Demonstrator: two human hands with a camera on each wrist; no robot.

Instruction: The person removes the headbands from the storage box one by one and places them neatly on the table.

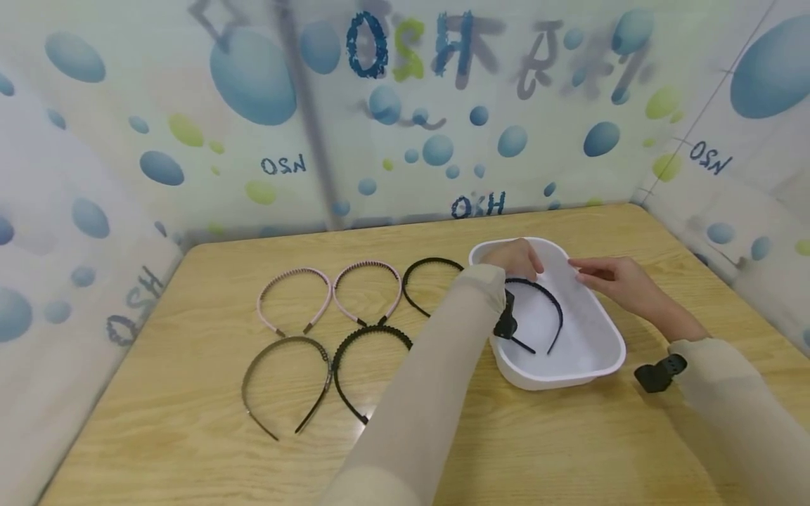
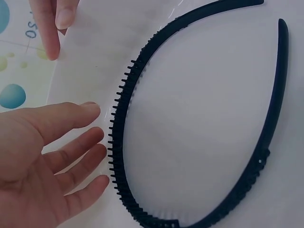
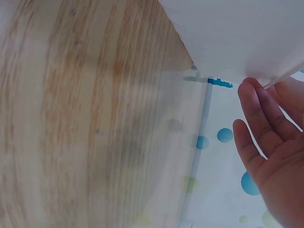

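Note:
A black toothed headband (image 1: pixel 557 309) lies in a white plastic tub (image 1: pixel 610 365). My left hand (image 1: pixel 515 258) is inside the tub, over the band's curved end. In the left wrist view, the fingers of that left hand (image 2: pixel 52 166) are spread and loosely bent beside the comb teeth of the headband (image 2: pixel 124 109), holding nothing. At the tub's right rim, my right hand (image 1: pixel 623 281) pinches the edge. From the right wrist view, fingers of this right hand (image 3: pixel 270 137) press the outer wall of the tub (image 3: pixel 228 38), with the thumb over the rim.
Left of the tub, several headbands lie on the wooden table (image 1: pixel 158 407): two pink ones (image 1: pixel 259 302) (image 1: pixel 400 292), a black one (image 1: pixel 436 260) partly behind my left arm, a grey-brown one (image 1: pixel 247 379) and a black wavy one (image 1: pixel 335 372). Bubble-patterned sheeting (image 1: pixel 405 140) stands behind.

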